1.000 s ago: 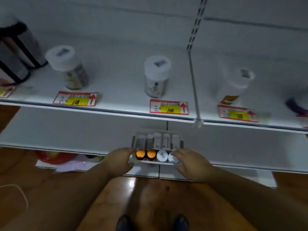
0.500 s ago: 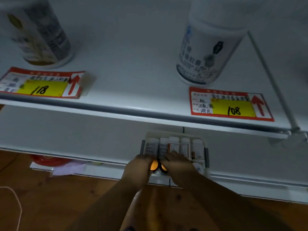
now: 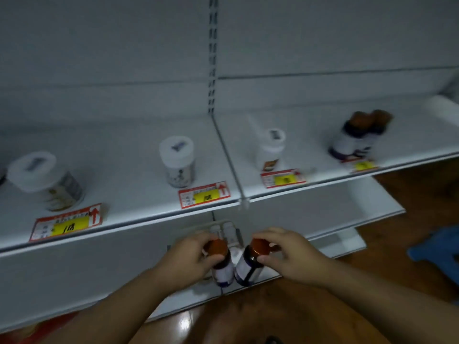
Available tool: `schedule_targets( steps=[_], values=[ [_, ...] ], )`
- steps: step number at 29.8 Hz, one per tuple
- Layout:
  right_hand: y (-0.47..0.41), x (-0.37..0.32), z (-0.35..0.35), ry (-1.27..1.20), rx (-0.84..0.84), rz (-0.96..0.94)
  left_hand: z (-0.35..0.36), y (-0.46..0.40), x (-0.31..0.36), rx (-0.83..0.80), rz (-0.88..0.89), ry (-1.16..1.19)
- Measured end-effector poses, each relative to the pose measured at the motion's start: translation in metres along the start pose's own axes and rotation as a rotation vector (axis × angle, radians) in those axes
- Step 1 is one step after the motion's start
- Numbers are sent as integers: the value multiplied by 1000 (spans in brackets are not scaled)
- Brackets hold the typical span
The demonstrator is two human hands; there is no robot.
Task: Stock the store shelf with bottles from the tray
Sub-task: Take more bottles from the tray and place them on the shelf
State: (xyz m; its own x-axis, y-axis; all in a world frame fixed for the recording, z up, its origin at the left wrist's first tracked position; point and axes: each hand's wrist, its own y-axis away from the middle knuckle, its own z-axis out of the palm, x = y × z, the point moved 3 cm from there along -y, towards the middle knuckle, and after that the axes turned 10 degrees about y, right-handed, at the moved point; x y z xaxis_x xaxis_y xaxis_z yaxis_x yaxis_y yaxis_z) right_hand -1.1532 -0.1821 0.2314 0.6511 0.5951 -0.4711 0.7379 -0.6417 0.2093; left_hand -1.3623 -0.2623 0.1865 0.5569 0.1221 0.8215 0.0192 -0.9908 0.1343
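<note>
My left hand (image 3: 188, 259) grips a dark bottle with an orange cap (image 3: 221, 265) by its neck. In my right hand (image 3: 290, 254) is a second orange-capped bottle (image 3: 249, 266), held the same way. Both bottles hang side by side, almost touching, just above the grey tray (image 3: 237, 233) on the lower shelf. The tray holds several white-capped bottles (image 3: 228, 230), mostly hidden behind my hands. On the upper shelf (image 3: 139, 214) at the far right stand two matching orange-capped bottles (image 3: 357, 137).
The upper shelf carries white-lidded jars (image 3: 177, 161) (image 3: 47, 180) and a small white bottle (image 3: 270, 150), each behind a red and yellow price tag (image 3: 203, 194). A thin wire divider (image 3: 228, 157) splits the shelf. A blue object (image 3: 439, 252) lies on the wooden floor at right.
Both hands closed on the two orange-capped bottles in the tray and lifted them out. The view pulled back and swung right, showing the far-right shelf bay.
</note>
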Motion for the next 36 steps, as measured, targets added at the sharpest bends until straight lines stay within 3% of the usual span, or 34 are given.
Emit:
schedule_targets(
  steps=[7, 13, 20, 27, 36],
  values=[
    [114, -5, -165, -102, 293, 95, -21, -31, 196, -97, 171, 247],
    [132, 24, -240, -60, 469, 38, -16, -71, 300, -34, 224, 175],
    [114, 95, -294, -119, 562, 27, -16, -125, 352, 88, 176, 86],
    [73, 154, -348, -494, 618, 14, -22, -174, 383, 388, 119, 318],
    [-25, 189, -390, -457, 800, 126, -44, -238, 375, 795, 126, 598]
  ],
)
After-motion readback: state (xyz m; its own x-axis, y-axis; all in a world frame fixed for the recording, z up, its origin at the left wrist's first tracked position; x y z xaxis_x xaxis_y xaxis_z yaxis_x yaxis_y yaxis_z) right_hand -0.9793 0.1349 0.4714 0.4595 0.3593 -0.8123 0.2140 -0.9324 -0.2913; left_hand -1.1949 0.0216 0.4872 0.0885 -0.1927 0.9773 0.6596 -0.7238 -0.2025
